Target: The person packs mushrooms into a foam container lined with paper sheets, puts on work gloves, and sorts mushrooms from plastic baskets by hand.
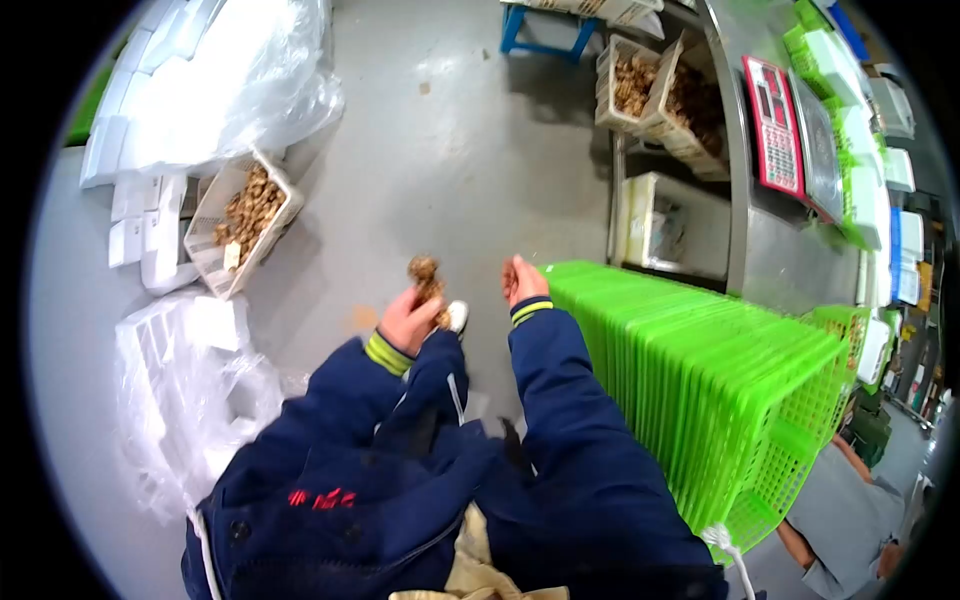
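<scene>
My left hand [404, 322] is closed around a brown, knobbly clump [424, 272] that looks like a root or mushroom cluster. Part of it sticks out above the fingers, and another bit shows beside them. To the right, my right hand [522, 281] is raised with its fingers curled together; whether anything small lies in them is hidden. Its nearest neighbour is a long row of nested bright green plastic baskets [690, 350]. On the left, a white plastic crate [283, 209] holds many similar brown pieces [252, 208] and a small pale tag [232, 256].
White foam boxes under clear plastic wrap [235, 95] stand at the upper left, with more wrapped foam [190, 385] below. A steel table [735, 130] carries a red scale [775, 125]. Crates of brown pieces [632, 85] and a blue stool [548, 40] are beyond. Another person [850, 515] is at lower right.
</scene>
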`<act>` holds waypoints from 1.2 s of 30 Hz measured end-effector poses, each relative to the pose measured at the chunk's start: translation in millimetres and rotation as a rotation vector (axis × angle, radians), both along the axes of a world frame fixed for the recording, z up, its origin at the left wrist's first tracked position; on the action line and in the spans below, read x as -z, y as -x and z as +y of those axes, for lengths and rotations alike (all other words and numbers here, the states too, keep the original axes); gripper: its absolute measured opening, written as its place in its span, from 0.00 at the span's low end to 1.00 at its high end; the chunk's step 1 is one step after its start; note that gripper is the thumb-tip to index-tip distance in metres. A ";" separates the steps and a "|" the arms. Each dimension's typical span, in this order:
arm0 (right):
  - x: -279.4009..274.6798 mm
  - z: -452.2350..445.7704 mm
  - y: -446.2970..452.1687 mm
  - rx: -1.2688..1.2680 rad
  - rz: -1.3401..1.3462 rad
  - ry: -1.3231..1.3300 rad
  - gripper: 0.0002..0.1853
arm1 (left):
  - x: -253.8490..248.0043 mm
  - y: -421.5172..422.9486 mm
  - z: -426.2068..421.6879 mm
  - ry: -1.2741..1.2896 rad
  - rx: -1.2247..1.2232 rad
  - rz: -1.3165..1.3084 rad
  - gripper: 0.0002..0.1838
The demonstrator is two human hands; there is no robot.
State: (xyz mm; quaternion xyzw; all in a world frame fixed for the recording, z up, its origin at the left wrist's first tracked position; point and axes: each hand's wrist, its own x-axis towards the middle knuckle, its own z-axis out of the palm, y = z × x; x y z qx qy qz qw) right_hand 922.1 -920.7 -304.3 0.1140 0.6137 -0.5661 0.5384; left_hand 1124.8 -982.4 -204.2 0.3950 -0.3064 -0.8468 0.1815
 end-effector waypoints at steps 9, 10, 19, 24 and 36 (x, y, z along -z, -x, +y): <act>-75.4 325.6 -84.1 -0.315 -0.058 -0.006 0.17 | -125.0 66.3 162.0 -0.252 0.439 0.465 0.26; -81.5 366.8 -89.2 -0.277 0.017 0.045 0.16 | -140.7 64.8 198.5 -0.157 0.523 0.510 0.28; -248.7 639.5 -97.7 0.517 0.501 0.296 0.10 | -194.8 124.6 495.8 -0.603 1.075 0.669 0.25; -339.1 726.1 -63.7 0.547 0.433 0.653 0.22 | -204.9 191.9 617.7 -0.571 1.319 0.648 0.24; -327.1 799.2 129.0 0.609 -0.088 1.012 0.23 | -202.4 382.7 696.2 -0.216 1.302 0.548 0.25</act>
